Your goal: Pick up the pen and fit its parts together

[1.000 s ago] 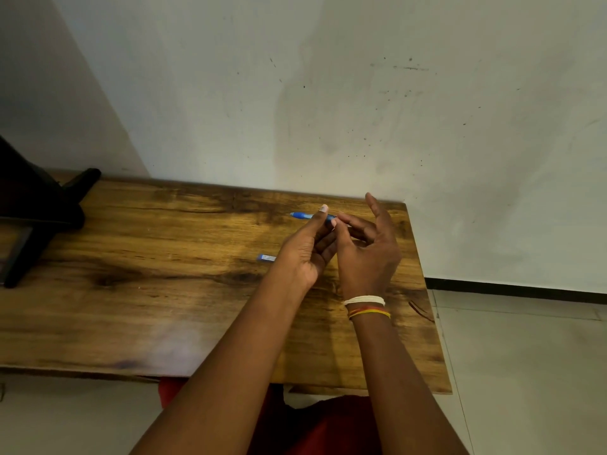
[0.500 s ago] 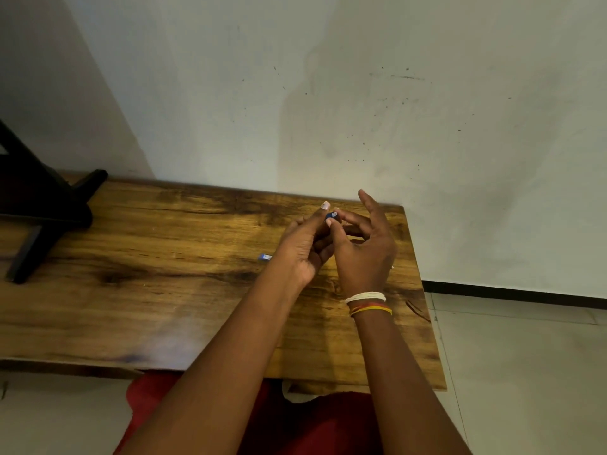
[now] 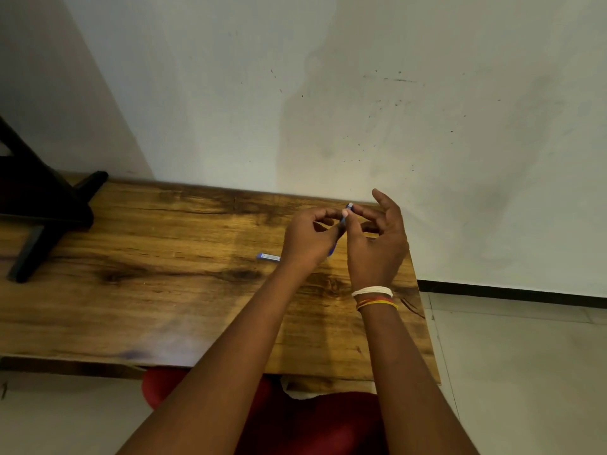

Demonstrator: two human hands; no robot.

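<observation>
Above the far right corner of the desk (image 3: 131,307) we hold one blue pen (image 3: 341,224) between our two hands. Our left hand (image 3: 308,239) has its fingers curled round the lower barrel, and our right hand (image 3: 377,244) pinches the upper end with thumb and forefinger, the other fingers spread apart. The pen stands tilted, clear of the wood. One small blue-and-white cap (image 3: 267,256) lies on the desk just left of our left wrist; its print is too small to read. One black stand (image 3: 42,205) sits at the far left.
</observation>
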